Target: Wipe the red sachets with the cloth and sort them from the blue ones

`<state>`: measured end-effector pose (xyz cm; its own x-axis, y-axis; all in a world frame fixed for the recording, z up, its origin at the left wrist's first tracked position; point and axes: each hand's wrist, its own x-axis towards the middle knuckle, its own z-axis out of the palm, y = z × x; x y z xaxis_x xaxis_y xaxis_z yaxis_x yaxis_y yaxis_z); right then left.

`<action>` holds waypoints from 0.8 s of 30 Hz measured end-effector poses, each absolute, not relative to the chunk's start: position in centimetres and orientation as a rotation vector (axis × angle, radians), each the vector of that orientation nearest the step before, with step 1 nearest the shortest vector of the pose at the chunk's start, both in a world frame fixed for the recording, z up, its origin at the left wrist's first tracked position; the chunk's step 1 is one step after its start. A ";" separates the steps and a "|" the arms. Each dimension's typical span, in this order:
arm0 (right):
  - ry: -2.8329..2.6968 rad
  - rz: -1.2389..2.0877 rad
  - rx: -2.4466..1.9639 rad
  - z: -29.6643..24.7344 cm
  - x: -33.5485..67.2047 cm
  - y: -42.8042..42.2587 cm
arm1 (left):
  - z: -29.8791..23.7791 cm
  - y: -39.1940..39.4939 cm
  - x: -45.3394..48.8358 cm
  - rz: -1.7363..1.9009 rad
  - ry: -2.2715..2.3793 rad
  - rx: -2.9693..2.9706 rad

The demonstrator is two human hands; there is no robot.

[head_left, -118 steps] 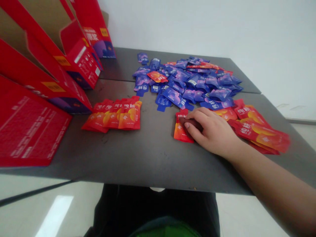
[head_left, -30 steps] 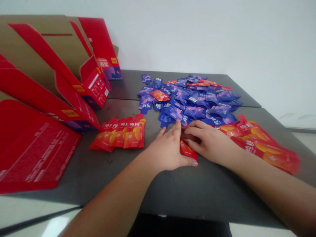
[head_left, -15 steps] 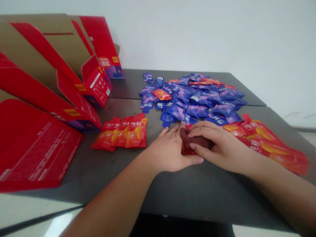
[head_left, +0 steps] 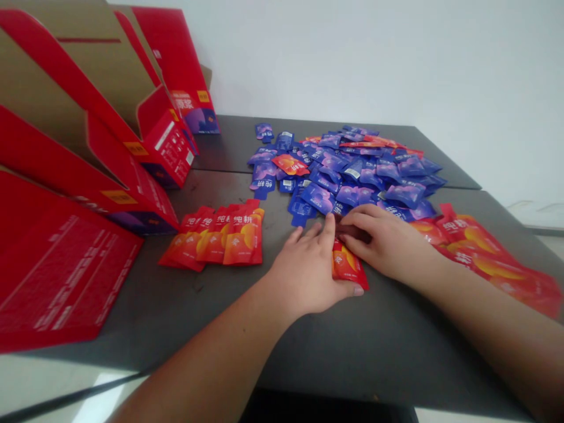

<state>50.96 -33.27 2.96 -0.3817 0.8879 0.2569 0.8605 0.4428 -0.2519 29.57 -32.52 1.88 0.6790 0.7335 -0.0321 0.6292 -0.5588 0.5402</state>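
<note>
A red-and-orange drink pouch (head_left: 347, 264) lies on the table between my hands, its top end mostly hidden by fingers. My left hand (head_left: 306, 267) rests flat at the pouch's left side, fingers spread, with the thumb across its lower end. Curled fingers of my right hand (head_left: 383, 238) pinch the pouch's upper part, where it looks dark red and shaded. Left of my hands, several similar red pouches (head_left: 241, 238) lie in an overlapping row. More red pouches (head_left: 489, 258) are spread beyond my right wrist.
A large heap of purple pouches (head_left: 343, 170), with a few red ones mixed in, covers the table's far middle. Several open red cardboard boxes (head_left: 66, 258) stand along the left side. The dark table (head_left: 352, 352) has a seam across it, and a white wall (head_left: 330, 59) rises behind.
My right hand has shifted slightly up, and more of the pouch's orange printed front shows between my hands. My left hand stays spread beside it. The view has tilted a little.
</note>
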 end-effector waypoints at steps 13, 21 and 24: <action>-2.119 -0.047 -1.295 4.5 50.9 -35.9 | 2.0 -32.6 29.4 0.192 1.220 2.414; -2.450 0.242 -1.278 3.6 49.9 -35.7 | 2.1 -32.8 29.6 0.131 1.288 2.456; -2.422 0.156 -1.398 3.3 49.8 -34.6 | 2.1 -32.7 29.7 0.118 1.293 2.449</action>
<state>49.77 -34.57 3.29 -0.4585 0.8569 0.2355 0.8197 0.5102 -0.2606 29.69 -32.68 2.11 0.5762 0.8117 -0.0956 0.7808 -0.5120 0.3580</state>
